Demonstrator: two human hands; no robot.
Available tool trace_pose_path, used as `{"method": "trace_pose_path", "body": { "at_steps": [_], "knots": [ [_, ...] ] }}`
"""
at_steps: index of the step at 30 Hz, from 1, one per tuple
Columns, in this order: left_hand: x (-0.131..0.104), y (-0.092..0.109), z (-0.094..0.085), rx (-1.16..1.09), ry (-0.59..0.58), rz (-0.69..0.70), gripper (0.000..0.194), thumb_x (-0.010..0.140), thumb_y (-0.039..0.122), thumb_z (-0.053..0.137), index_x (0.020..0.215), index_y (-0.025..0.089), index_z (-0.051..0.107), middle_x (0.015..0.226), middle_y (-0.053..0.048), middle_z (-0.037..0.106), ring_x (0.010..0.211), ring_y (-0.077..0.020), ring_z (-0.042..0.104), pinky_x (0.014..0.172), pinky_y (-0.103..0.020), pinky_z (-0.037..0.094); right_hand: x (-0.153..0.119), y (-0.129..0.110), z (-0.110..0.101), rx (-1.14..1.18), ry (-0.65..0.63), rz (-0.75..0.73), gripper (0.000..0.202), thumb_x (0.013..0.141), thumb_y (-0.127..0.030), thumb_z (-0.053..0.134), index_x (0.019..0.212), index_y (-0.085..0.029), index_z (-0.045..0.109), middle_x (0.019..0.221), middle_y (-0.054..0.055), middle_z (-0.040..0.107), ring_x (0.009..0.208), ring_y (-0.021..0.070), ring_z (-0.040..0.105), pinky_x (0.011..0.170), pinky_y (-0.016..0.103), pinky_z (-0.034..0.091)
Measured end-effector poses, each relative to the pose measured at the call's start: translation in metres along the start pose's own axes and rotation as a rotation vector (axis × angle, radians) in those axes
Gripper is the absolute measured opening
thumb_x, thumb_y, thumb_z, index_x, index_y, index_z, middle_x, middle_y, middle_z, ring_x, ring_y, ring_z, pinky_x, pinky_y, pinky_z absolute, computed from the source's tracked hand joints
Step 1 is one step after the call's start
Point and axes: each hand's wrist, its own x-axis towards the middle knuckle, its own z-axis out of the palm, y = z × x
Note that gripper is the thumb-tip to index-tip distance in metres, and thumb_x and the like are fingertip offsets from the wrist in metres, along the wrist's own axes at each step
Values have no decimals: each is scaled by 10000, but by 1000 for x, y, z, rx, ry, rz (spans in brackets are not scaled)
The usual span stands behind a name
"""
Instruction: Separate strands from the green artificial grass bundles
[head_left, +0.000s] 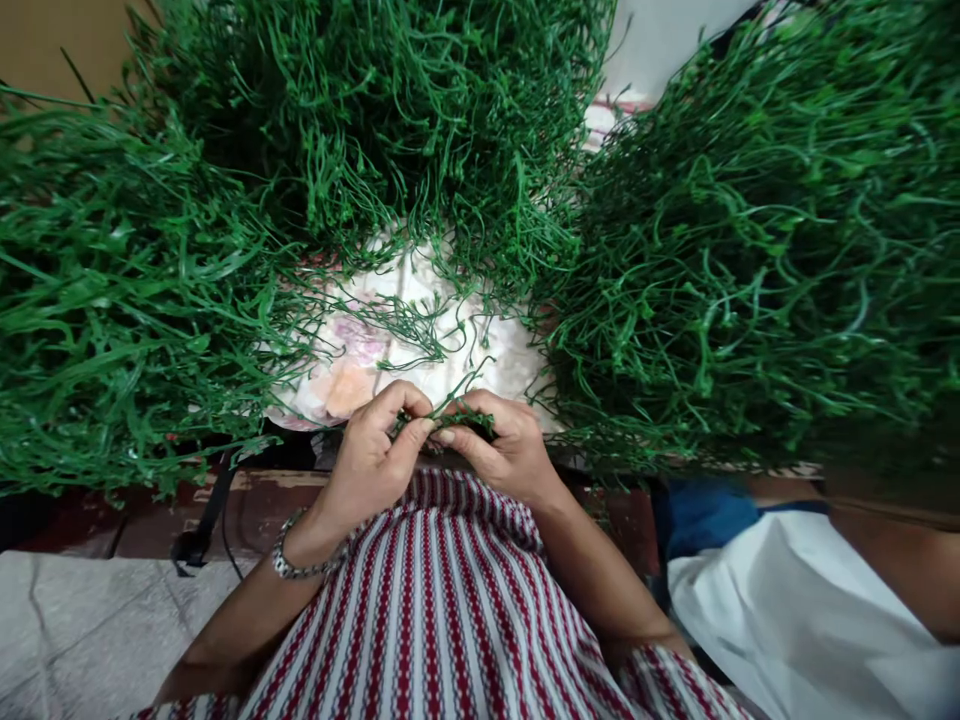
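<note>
My left hand [380, 452] and my right hand [504, 440] meet in front of my lap, at the near edge of a floral cloth [352, 388]. Between their pinched thumbs and fingers is a small bunch of thin green stems [474, 418], partly hidden by the fingers. One stem curls up past the fingertips. Just beyond my hands, several loose green stems [409, 325] lie scattered on the cloth.
Large heaps of green stems surround the cloth: a left heap [112, 300], a far heap [375, 110] and a right heap [765, 260]. At the lower right sits another person, whose white clothing [795, 610] shows. A dark strap [214, 510] hangs at the left.
</note>
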Motion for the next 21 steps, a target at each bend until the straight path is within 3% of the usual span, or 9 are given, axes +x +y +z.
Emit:
{"method": "trace_pose_path", "body": {
  "at_steps": [5,8,12,18,21],
  "knots": [
    [5,-1,-6,-67,-181,-123,122,782,278,581,815,162,558,733,-3,529,669,-116,481,617,-214,382,0,2,-8,-136,-154,-69,134,866,-256,505,792,-155,553,649,0,565,569,88,507,542,194,374],
    [10,-1,-11,-66,-306,-192,176,769,308,598,699,157,540,634,21,469,596,-95,422,548,-203,331,0,2,-12,-214,-225,-121,131,874,-234,482,792,-152,543,668,16,567,600,99,507,558,203,363],
    [14,3,-19,-100,-557,-191,315,771,280,563,525,158,410,516,50,304,494,-69,274,462,-206,214,0,2,-16,-109,-356,-190,153,886,-251,472,776,-152,509,647,-1,526,590,88,476,549,198,345],
    [7,8,-19,-148,-778,-284,292,702,183,488,487,175,292,493,58,212,464,-64,170,429,-225,137,2,0,-19,44,-636,-259,297,896,-316,432,634,-190,372,587,-31,394,574,92,411,569,219,334],
    [6,5,-17,-114,-824,-309,225,655,149,459,481,175,319,482,61,204,459,-62,162,426,-226,122,4,-1,-22,-18,-738,-257,226,864,-211,424,643,-193,375,616,-26,430,615,99,437,607,227,344]
  ]
}}
